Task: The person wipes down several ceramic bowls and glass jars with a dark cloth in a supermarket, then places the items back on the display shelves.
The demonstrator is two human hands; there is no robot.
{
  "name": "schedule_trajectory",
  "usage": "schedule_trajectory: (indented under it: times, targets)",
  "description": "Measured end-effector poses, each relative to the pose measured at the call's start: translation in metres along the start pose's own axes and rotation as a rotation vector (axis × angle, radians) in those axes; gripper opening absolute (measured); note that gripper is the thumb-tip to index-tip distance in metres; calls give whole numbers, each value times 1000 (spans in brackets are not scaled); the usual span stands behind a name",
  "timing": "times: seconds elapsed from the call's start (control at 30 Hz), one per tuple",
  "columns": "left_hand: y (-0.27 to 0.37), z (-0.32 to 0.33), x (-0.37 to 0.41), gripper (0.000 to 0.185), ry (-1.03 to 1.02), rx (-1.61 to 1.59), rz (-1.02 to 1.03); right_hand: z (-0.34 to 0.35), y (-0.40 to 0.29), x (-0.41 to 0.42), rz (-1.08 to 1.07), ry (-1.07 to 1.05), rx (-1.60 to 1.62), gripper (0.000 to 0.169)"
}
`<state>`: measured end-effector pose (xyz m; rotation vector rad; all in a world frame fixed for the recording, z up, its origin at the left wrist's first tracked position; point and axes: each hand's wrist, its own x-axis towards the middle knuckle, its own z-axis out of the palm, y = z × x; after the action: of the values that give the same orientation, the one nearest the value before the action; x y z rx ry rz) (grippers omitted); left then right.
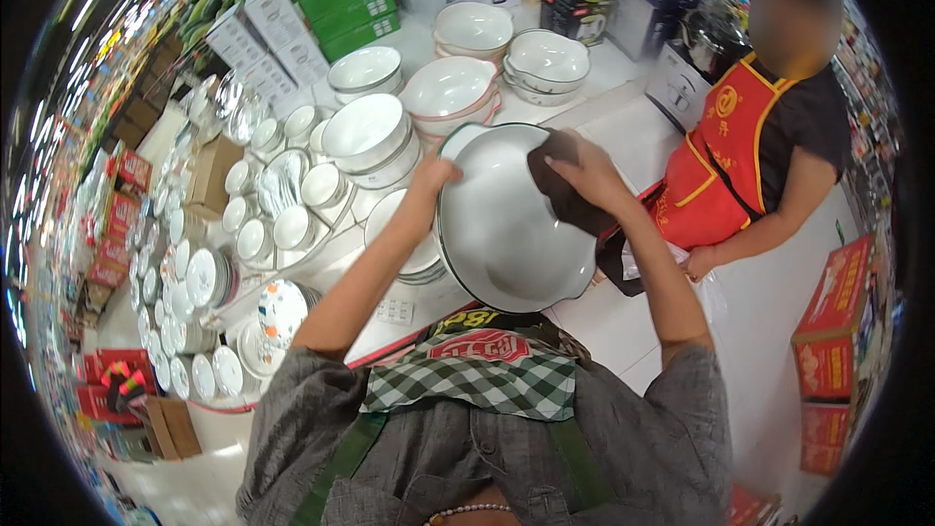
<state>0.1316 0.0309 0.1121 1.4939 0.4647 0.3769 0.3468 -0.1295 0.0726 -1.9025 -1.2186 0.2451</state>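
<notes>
A large white bowl (pixel 504 234) with a dark green rim and handle tabs is held up before my apron, its inside tilted towards me. My left hand (pixel 437 179) grips the rim on the left, thumb over the edge. On the other side, my right hand (pixel 584 172) presses a dark brown cloth (pixel 559 183) against the inner wall near the upper right rim. The cloth hangs down past the bowl's right side. Behind the bowl stand stacked white bowls (pixel 369 133) and pink-rimmed bowls with handles (pixel 451 91).
A display table (pixel 343 336) carries stacked plates (pixel 208 277), small bowls (pixel 296 226) and green boxes (pixel 340 0). At right stands a person in a red apron (pixel 719 153), holding a plastic bag (pixel 705 299). Red cartons (pixel 833 321) stand on the right.
</notes>
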Motion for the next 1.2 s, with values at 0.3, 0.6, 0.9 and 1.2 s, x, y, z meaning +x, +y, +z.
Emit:
schedule_trajectory:
  times: [0.3, 0.6, 0.9, 1.2]
  targets:
    - [-22, -29, 2, 72, -662, -527, -453, 15, -52, -26, -136, -334, -233, 31]
    - [-10, -13, 3, 67, -559, -106, -540, 36, -78, -19, -212, -331, -306, 29]
    - [7, -29, -39, 82, -346, -96, -515, 40, -45, -95, 203, -180, -203, 41]
    - [0, -40, -55, 78, -193, -138, -517, 51, -22, -144, 384, -29, 339, 38]
